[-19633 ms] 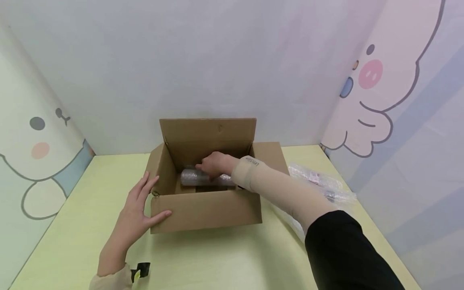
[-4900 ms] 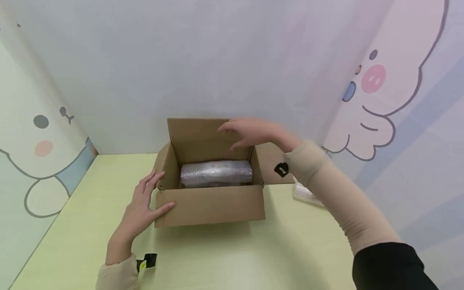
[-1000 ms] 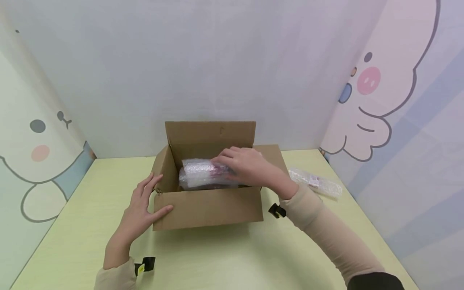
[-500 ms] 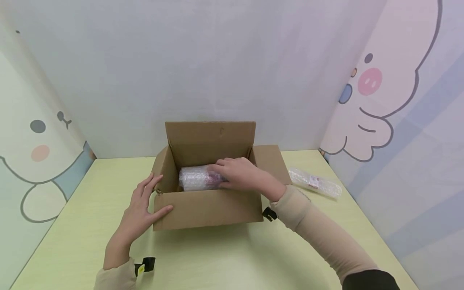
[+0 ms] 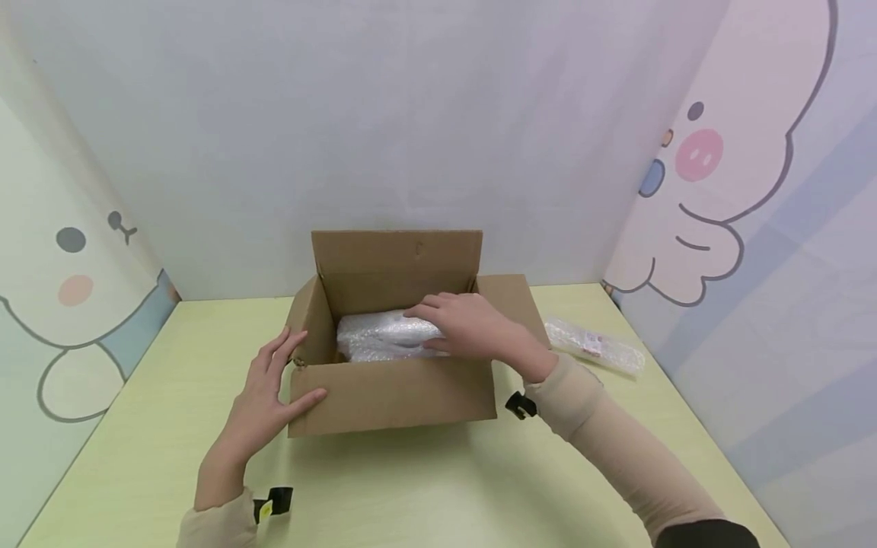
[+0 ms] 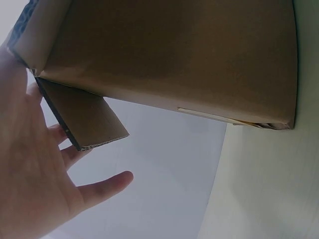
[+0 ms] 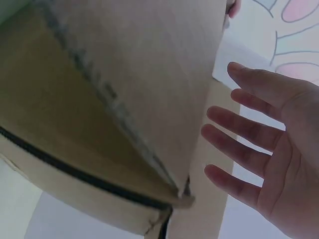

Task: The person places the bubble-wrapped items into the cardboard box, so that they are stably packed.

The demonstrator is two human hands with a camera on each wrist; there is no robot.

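An open cardboard box (image 5: 393, 399) stands in the middle of the table with its flaps spread. Bubble-wrapped packages (image 5: 380, 336) lie inside it, partly behind the front flap and my right hand. My left hand (image 5: 252, 403) rests spread at the box's front left corner, thumb against the front flap, fingers at the left flap (image 6: 82, 114). Over the right part of the packages is my right hand (image 5: 473, 327). The right wrist view shows its fingers (image 7: 244, 144) apart with nothing between them. Whether it touches the wrap cannot be told.
Another bubble-wrapped package (image 5: 596, 346) with a small label lies on the pale yellow table (image 5: 425, 487), right of the box. The box's right flap (image 5: 510, 304) is folded outward. A printed wall covering (image 5: 397, 114) stands close behind.
My right hand lowered a wrapped package with a pinkish label into the box and let go, then rose slightly. Fewer packages lie at right than about 20 seconds ago. The left hand stays put.
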